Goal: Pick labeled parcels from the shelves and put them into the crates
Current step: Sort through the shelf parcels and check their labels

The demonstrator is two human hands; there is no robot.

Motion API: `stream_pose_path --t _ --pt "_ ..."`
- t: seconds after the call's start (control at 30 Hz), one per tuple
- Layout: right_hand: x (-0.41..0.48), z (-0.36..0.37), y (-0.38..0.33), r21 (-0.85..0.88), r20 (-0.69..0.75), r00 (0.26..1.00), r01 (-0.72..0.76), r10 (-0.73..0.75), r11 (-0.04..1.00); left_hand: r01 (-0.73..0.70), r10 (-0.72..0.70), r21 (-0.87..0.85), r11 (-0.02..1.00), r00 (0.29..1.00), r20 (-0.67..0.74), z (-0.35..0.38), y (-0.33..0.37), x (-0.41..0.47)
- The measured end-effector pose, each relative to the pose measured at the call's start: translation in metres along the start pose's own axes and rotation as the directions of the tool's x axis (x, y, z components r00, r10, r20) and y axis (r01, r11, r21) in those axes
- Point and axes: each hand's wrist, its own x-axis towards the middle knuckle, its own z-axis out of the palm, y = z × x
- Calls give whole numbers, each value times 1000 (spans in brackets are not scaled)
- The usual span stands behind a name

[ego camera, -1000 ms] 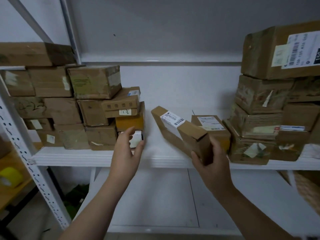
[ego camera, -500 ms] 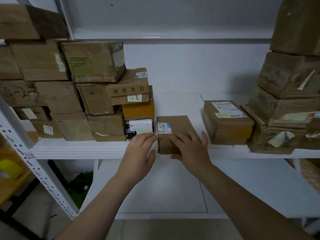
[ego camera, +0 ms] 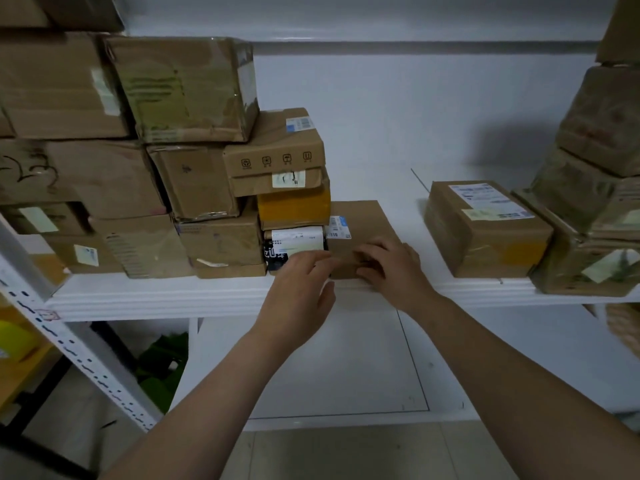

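On my feed the far left shows a white perforated upright (ego camera: 65, 344) carrying the shelf (ego camera: 166, 297), whose white front lip runs across the view. A stack of brown cartons (ego camera: 138, 161) fills the left part of the shelf, several rows high. At the stack's right end, on the bottom row, sits a small black-and-white parcel (ego camera: 294, 245) with a white label, under a yellow-fronted box (ego camera: 294, 209).

The left hand (ego camera: 301, 294) reaches up from below the lip. Its fingertips are at the near left corner of the flat parcel (ego camera: 363, 223), just in front of the black-and-white one. The fingers are loosely bent with the thumb lower down, but they are smeared by blur, so I cannot tell whether they pinch the corner or only touch it.

The flat parcel lies on the shelf, its left side against the stack and its near end at the lip. A small barcode label with a blue edge is on its left side. The right hand (ego camera: 393, 268) grips the near end of it, fingers curled over the top.

Apart to the right stands a labelled box (ego camera: 485, 233), its label facing up. Just beside it, a second pile of taped cartons (ego camera: 595, 188) rises to the top of the frame. Below that pile, at the right edge, I see part of a woven basket (ego camera: 623, 329).
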Motion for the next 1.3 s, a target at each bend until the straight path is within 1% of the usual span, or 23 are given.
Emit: stream_pose_path --t 0.07,0.13,0.2,0.3,0.37,0.47,0.57,0.67,0.73,0.8,0.87,0.97,1.07,1.13,1.23,1.27,1.3 --pt "-4 -2 5 -17 50 999 23 -22 1000 -16 16 -1 1000 1000 -5 3 1 3" --pt "-8 -8 6 -54 53 998 38 -35 998 -41 41 -15 999 999 6 7 3 5" --pt "-13 -16 2 -56 -21 998 58 -60 997 -82 83 -29 996 996 26 11 7 9" --pt "-29 -38 3 -72 -206 974 80 -93 994 -115 117 -41 992 993 34 19 17 17" --pt "-45 -57 11 -114 -281 957 37 -68 993 -112 114 -68 991 993 28 27 28 24" --pt "-68 -83 37 -177 -379 925 -84 11 981 -119 124 -115 986 991 41 46 56 36" --pt "-81 -110 68 -220 -429 898 -207 96 953 -88 100 -136 987 991 86 64 97 65" --pt "-87 -134 88 -242 -442 882 -290 161 926 -82 93 -112 990 991 97 80 136 103" --pt "-89 -145 96 -270 -416 889 -320 190 908 -36 47 -71 997 985 167 92 151 124" --pt "-91 -151 103 -294 -376 902 -331 210 897 22 -18 -12 1000 964 264 104 158 135" --pt "-92 -151 108 -302 -361 910 -321 204 898 94 -78 -36 995 948 310 110 160 136" --pt "-97 -151 114 -295 -365 914 -295 178 909 211 -169 -156 965 954 249 109 168 128" --pt "-99 -150 117 -288 -340 925 -272 167 918 316 -283 -206 926 943 175 105 176 115" --pt "-101 -151 117 -283 -340 930 -244 140 928 355 -329 -252 900 934 140 103 181 106" --pt "-102 -150 117 -285 -352 931 -200 92 937 359 -353 -337 871 932 79 104 186 93" --pt "-103 -149 116 -281 -355 931 -193 85 940 362 -371 -379 851 927 53 104 188 90" --pt "-104 -148 115 -277 -359 930 -189 81 942 385 -411 -440 811 911 41 103 189 87"
